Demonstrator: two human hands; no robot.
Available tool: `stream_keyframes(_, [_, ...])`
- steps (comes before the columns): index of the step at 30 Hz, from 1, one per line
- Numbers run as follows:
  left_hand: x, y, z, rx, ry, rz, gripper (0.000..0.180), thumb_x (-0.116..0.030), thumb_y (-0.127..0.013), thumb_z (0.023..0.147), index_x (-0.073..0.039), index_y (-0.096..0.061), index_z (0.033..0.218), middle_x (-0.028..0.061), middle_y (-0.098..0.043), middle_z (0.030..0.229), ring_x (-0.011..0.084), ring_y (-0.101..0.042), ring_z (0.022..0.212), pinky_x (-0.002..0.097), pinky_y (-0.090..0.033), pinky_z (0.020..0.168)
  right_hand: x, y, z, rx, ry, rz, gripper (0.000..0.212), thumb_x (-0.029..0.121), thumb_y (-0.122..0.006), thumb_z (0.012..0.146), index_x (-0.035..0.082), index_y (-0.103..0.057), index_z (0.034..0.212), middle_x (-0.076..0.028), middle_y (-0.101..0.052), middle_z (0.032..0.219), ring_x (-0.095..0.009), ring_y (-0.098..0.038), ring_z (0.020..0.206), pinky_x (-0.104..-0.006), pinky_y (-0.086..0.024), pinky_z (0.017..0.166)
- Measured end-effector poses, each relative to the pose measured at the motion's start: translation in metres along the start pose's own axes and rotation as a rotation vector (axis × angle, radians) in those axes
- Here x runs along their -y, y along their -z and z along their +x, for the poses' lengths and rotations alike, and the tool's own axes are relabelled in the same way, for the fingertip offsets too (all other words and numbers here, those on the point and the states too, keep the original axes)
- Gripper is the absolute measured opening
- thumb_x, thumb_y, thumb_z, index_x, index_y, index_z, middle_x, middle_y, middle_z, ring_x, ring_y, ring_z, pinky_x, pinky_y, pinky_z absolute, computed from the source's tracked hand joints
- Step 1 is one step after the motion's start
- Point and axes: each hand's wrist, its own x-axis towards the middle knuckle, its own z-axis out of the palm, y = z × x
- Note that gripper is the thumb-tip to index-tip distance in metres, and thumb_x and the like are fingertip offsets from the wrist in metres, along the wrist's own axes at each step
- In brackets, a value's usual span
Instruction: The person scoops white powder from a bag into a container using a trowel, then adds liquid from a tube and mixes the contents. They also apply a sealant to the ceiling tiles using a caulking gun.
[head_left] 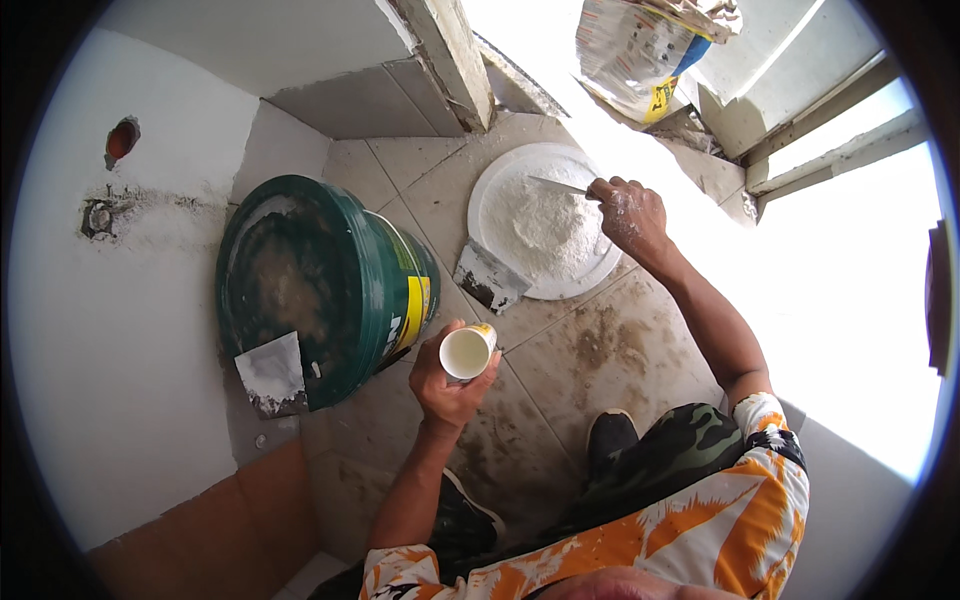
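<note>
My left hand [447,388] is wrapped round a small cup [467,354], pale inside with some yellow on its outer side; what it contains is hard to make out. Farther off and to the right, my right hand [630,212] grips a thin metal blade, probably a putty knife [558,186], over a heap of white powder [545,225]. The powder lies on a round white lid or shallow tray [484,190] on the floor. A flat, plaster-smeared scraper [492,276] rests against the near left rim of that tray.
A large dark green bucket [400,262] with a closed, dusty lid stands at the left by the white wall [120,330]. Another smeared scraper [272,368] lies on its lid. An open bag [640,60] stands at the far right, beside a doorway in glaring sunlight. Dirt stains the tiled floor [600,340].
</note>
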Motion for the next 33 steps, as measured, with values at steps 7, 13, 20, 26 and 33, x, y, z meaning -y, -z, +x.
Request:
stream_keyframes(7, [0.0, 0.001, -0.002, 0.009, -0.013, 0.013, 0.054, -0.014, -0.09, 0.069, 0.003, -0.066, 0.114, 0.0137, -0.071, 0.102, 0.0278, -0.069, 0.088, 0.0378, -0.056, 0.078, 0.016, 0.0, -0.018, 0.136, -0.006, 0.053, 0.018, 0.009, -0.066, 0.085, 0.013, -0.071, 0.101, -0.01, -0.072, 0.095, -0.031, -0.07, 0.084, -0.0447, -0.055, 0.071])
stream_keyframes(13, [-0.005, 0.002, 0.0, 0.019, -0.021, 0.023, 0.053, -0.013, -0.09, 0.07, 0.004, -0.066, 0.114, 0.0133, -0.071, 0.1, 0.0271, -0.069, 0.087, 0.0376, -0.056, 0.078, 0.024, 0.004, -0.04, 0.175, 0.034, 0.045, 0.025, 0.005, -0.058, 0.082, 0.016, -0.071, 0.1, -0.01, -0.07, 0.093, -0.03, -0.068, 0.084, -0.0443, -0.054, 0.073])
stream_keyframes(20, [-0.005, -0.002, 0.0, 0.032, -0.013, 0.033, 0.051, -0.012, -0.09, 0.07, 0.003, -0.067, 0.113, 0.0126, -0.071, 0.099, 0.0267, -0.07, 0.086, 0.0374, -0.056, 0.077, 0.013, 0.007, -0.032, 0.137, -0.026, 0.012, 0.022, 0.006, -0.062, 0.083, 0.014, -0.07, 0.101, -0.01, -0.07, 0.093, -0.031, -0.068, 0.087, -0.0443, -0.054, 0.074])
stream_keyframes(26, [0.0, -0.007, 0.001, -0.013, 0.01, -0.027, 0.049, -0.012, -0.089, 0.071, 0.003, -0.068, 0.113, 0.0123, -0.071, 0.099, 0.0257, -0.07, 0.088, 0.0372, -0.056, 0.08, 0.019, -0.002, -0.028, 0.086, 0.016, 0.044, 0.031, 0.002, -0.055, 0.077, 0.013, -0.068, 0.103, -0.013, -0.068, 0.093, -0.033, -0.066, 0.084, -0.0461, -0.052, 0.073])
stream_keyframes(33, [-0.003, -0.004, 0.001, -0.012, 0.029, -0.046, 0.05, -0.012, -0.089, 0.072, 0.004, -0.067, 0.114, 0.0139, -0.072, 0.103, 0.0261, -0.071, 0.091, 0.038, -0.056, 0.083, 0.022, -0.007, -0.019, 0.138, 0.05, 0.043, 0.031, 0.004, -0.057, 0.077, 0.015, -0.069, 0.103, -0.011, -0.068, 0.094, -0.033, -0.067, 0.087, -0.0458, -0.053, 0.072])
